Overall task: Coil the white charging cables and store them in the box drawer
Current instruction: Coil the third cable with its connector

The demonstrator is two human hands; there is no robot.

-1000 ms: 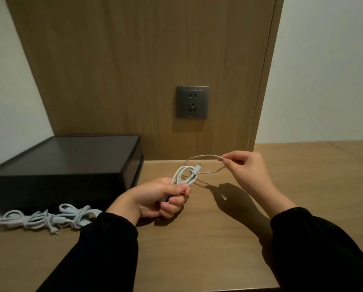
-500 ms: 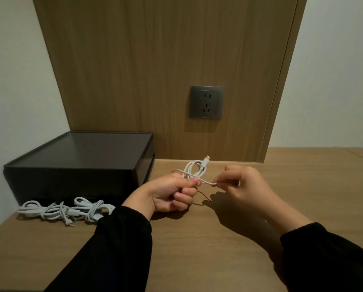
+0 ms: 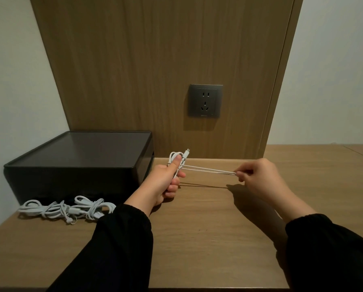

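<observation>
Above the table (image 3: 208,239) near its back edge, left hand (image 3: 165,182) grips a coiled cable (image 3: 177,159); right hand (image 3: 258,175) pinches its stretched loop. Spare cables (image 3: 66,208) lie before the box (image 3: 79,163), by the left edge.

You wear loose black long sleeves (image 3: 123,245), gathered at the cuffs; your left hand (image 3: 161,183) and right hand (image 3: 260,179) are bare.

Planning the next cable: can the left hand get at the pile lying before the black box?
Likely yes: nothing lies between left hand and pile, though it grips the current cable.
</observation>
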